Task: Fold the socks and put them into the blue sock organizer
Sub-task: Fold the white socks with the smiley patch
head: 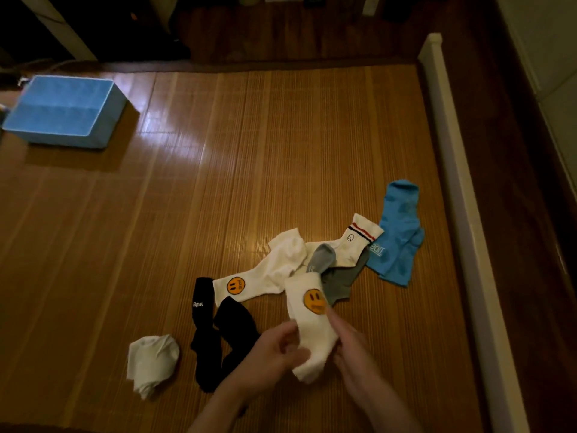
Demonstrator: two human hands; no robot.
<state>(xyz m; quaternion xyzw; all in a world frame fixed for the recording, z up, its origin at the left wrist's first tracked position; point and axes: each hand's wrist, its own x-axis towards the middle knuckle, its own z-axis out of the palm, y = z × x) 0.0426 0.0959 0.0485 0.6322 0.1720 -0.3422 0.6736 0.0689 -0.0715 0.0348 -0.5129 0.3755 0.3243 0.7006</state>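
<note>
1. Both hands pinch one white smiley sock (312, 332): my left hand (274, 348) grips its lower edge, my right hand (349, 345) its other side, holding it up off the mat to fold.
2. Its mate (249, 281) lies just beyond, touching the pile, so pairing looks next.
3. Black socks (215, 335), grey sock (340, 281) and blue socks (398, 232) wait loose on the bamboo mat (218, 170).
4. Far left, well apart, sits the blue sock organizer (65, 112).
</note>
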